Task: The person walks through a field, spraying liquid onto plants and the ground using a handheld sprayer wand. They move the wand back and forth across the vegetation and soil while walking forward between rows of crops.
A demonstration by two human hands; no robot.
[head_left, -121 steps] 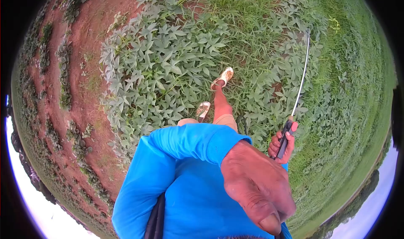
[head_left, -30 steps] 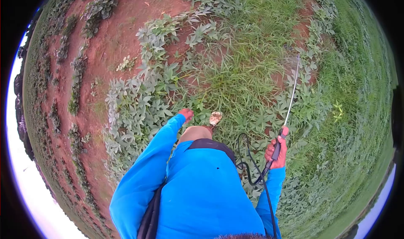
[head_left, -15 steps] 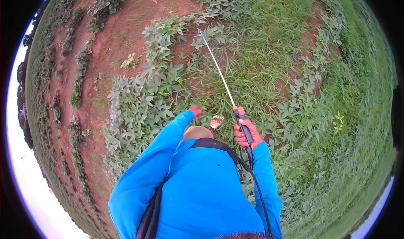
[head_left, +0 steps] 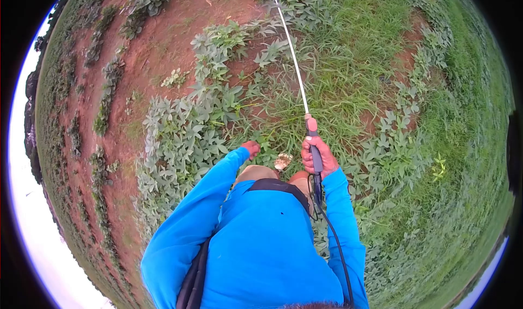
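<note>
My right hand [head_left: 320, 156] is wrapped round the dark grip of a spray wand [head_left: 294, 58], just below its pinkish-red part. The long white tube points up and away, its tip over leafy plants near the top. A black hose [head_left: 335, 238] runs from the grip down along my right sleeve. My left hand [head_left: 251, 149] hangs low beside my left thigh, above the leaves; it is small in view and its fingers cannot be made out clearly. A dirty white shoe [head_left: 283, 161] shows between my hands.
Broad-leaved plants [head_left: 190, 124] grow at the left of my legs. Tall grass [head_left: 348, 75] fills the middle and right. Reddish bare soil [head_left: 163, 53] with rows of low plants lies at the far left. A black strap [head_left: 193, 279] crosses my blue shirt.
The wand has swung from the right to the left, then its tip moved farther up and slightly right. My left hand, earlier raised close to the camera, is now low at my side.
</note>
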